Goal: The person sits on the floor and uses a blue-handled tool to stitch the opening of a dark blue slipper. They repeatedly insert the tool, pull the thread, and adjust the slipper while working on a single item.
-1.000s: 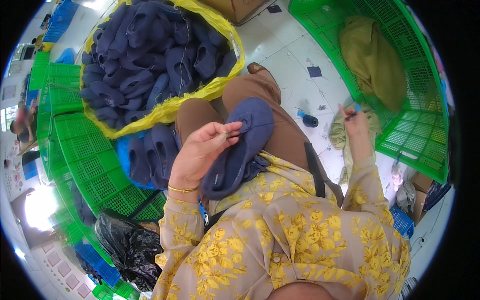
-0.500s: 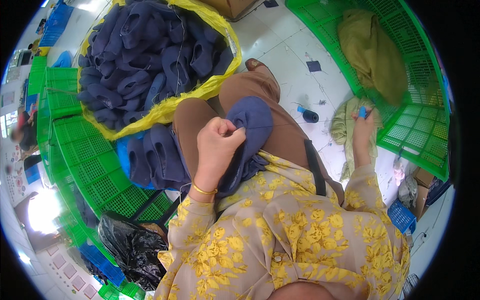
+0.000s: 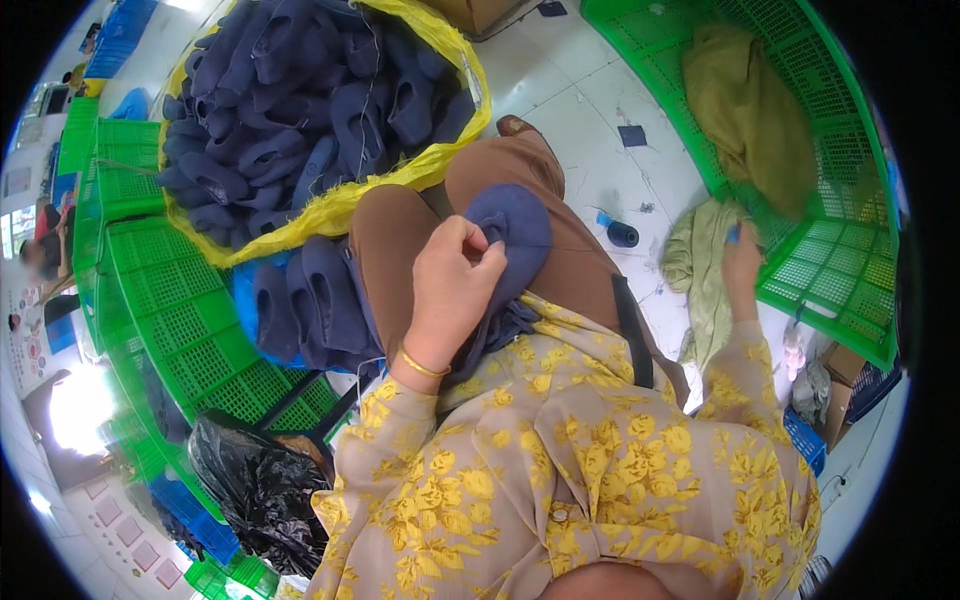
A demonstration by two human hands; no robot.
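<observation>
A navy felt-like slipper (image 3: 522,225) lies across my lap with its rounded toe pointing away from me. My left hand (image 3: 458,275) is closed on it, thumb and forefinger pinched together at the edge of its opening; a yellow bangle circles the wrist. Far out to the right, beside a pale green cloth (image 3: 705,250), I hold my right hand (image 3: 741,262) with its fingers drawn together and a blue wrap on one finger. That hand is a little blurred, and whatever is in its fingers is too small to make out.
A large yellow sack (image 3: 478,95) full of navy slippers stands ahead on the left. Several more slippers (image 3: 325,300) lie by my left knee. Green crates (image 3: 170,320) line the left; another green crate (image 3: 835,265) holds olive cloth (image 3: 745,110). A dark thread spool (image 3: 622,235) rests on the floor.
A thin dark thread ran from the slipper toward my right hand; I can hardly see it now. My right hand has shifted slightly and its fingers turned. My left hand moved a little right.
</observation>
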